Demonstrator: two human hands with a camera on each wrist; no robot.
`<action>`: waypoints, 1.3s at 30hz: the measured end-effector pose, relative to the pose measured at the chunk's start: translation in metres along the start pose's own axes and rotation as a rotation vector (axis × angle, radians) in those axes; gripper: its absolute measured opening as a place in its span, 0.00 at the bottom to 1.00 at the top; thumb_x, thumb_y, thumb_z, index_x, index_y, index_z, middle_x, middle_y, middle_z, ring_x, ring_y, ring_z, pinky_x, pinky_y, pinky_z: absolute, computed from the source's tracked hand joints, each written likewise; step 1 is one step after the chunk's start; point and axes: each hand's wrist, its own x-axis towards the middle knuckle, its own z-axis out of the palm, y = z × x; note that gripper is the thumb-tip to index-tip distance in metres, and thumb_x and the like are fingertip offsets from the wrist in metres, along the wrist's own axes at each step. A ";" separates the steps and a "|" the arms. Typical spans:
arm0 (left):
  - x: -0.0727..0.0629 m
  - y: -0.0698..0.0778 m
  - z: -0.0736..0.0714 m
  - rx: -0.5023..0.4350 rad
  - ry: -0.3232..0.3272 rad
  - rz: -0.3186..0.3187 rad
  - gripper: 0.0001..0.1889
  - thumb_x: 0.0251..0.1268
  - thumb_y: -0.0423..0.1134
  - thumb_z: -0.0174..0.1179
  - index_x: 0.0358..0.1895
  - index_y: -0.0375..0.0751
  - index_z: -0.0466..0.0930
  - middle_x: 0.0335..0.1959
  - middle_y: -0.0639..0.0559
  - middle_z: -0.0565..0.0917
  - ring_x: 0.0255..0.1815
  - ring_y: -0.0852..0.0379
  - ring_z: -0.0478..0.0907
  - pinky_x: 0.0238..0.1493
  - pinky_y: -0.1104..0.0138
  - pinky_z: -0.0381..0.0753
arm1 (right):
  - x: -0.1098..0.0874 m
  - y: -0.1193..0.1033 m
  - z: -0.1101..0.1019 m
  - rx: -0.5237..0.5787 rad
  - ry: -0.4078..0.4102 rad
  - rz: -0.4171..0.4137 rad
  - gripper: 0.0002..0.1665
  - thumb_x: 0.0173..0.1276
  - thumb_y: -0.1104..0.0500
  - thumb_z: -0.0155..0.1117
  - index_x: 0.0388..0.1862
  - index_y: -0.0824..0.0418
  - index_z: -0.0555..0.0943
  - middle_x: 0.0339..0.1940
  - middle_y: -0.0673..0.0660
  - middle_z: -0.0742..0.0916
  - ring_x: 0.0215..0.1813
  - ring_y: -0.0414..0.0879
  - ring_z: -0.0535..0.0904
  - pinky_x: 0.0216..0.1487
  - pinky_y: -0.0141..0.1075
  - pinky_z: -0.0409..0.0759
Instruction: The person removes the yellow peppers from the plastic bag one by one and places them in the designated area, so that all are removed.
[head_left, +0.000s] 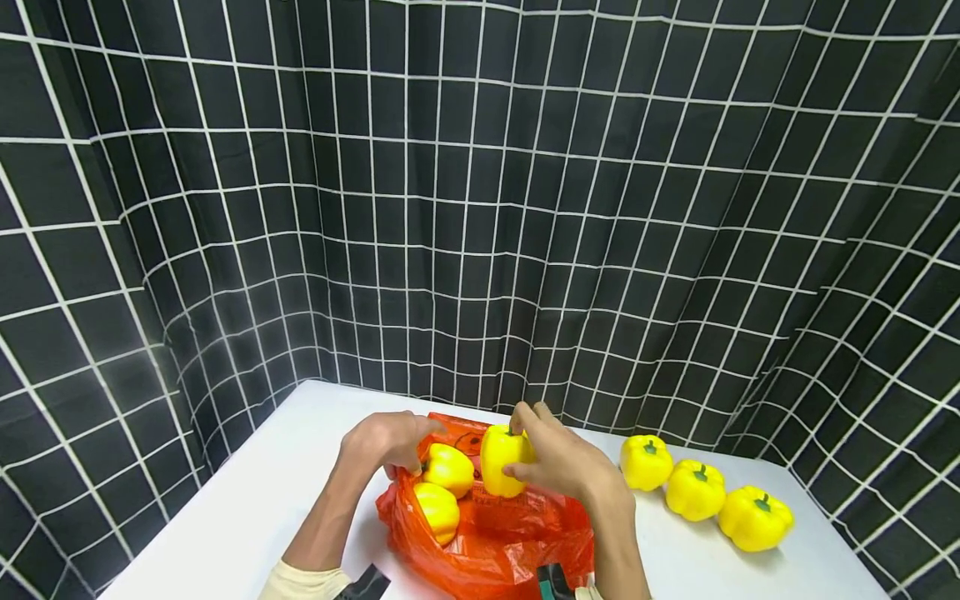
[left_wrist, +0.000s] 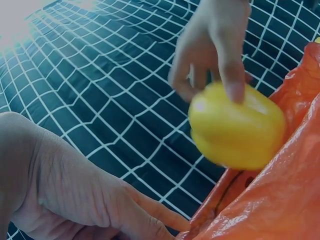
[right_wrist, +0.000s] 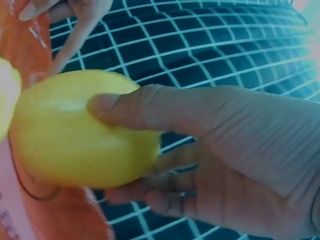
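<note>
A yellow bell pepper (head_left: 504, 461) is gripped by my right hand (head_left: 564, 457) over the mouth of a red plastic bag (head_left: 517, 542). The thumb lies along one side of this pepper (right_wrist: 75, 130) in the right wrist view, with the fingers curled round the other. My left hand (head_left: 390, 442) pinches the bag's left rim; in the left wrist view its fingertips meet the red plastic (left_wrist: 270, 200). Inside the bag, close to the left hand, lie two more yellow bell peppers, an upper one (head_left: 448, 469) and a lower one (head_left: 437, 510).
On the white table (head_left: 300, 467), right of the bag, three yellow bell peppers stand in a slanting row: the farthest (head_left: 645, 463), the middle one (head_left: 695, 490) and the nearest (head_left: 756, 518). A black cloth with a white grid (head_left: 480, 208) hangs round the table's back and sides.
</note>
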 end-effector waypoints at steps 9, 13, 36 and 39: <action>-0.001 -0.008 -0.005 -0.023 0.017 0.007 0.39 0.63 0.26 0.70 0.76 0.56 0.70 0.54 0.42 0.83 0.23 0.53 0.85 0.29 0.65 0.88 | -0.037 0.039 -0.038 -0.091 0.190 0.010 0.29 0.60 0.56 0.82 0.53 0.54 0.73 0.45 0.54 0.81 0.41 0.46 0.78 0.42 0.39 0.84; -0.002 -0.015 -0.004 -0.049 0.056 0.035 0.39 0.64 0.28 0.69 0.77 0.59 0.68 0.46 0.44 0.82 0.24 0.52 0.84 0.30 0.63 0.88 | -0.046 0.074 -0.047 -0.081 0.190 0.113 0.35 0.61 0.56 0.81 0.59 0.58 0.69 0.47 0.58 0.79 0.41 0.49 0.78 0.40 0.41 0.82; -0.009 -0.029 0.013 -0.058 0.056 0.058 0.41 0.72 0.37 0.66 0.84 0.54 0.56 0.32 0.48 0.81 0.27 0.48 0.87 0.30 0.63 0.78 | -0.044 0.156 -0.014 0.014 -0.122 0.555 0.55 0.56 0.52 0.83 0.76 0.65 0.65 0.71 0.84 0.63 0.63 0.75 0.67 0.61 0.78 0.71; -0.010 -0.027 0.013 -0.048 0.051 0.057 0.41 0.72 0.37 0.65 0.84 0.55 0.56 0.29 0.48 0.83 0.27 0.47 0.87 0.29 0.64 0.77 | -0.045 0.157 -0.012 0.022 -0.116 0.561 0.54 0.55 0.51 0.84 0.75 0.65 0.65 0.67 0.81 0.68 0.60 0.72 0.69 0.60 0.76 0.73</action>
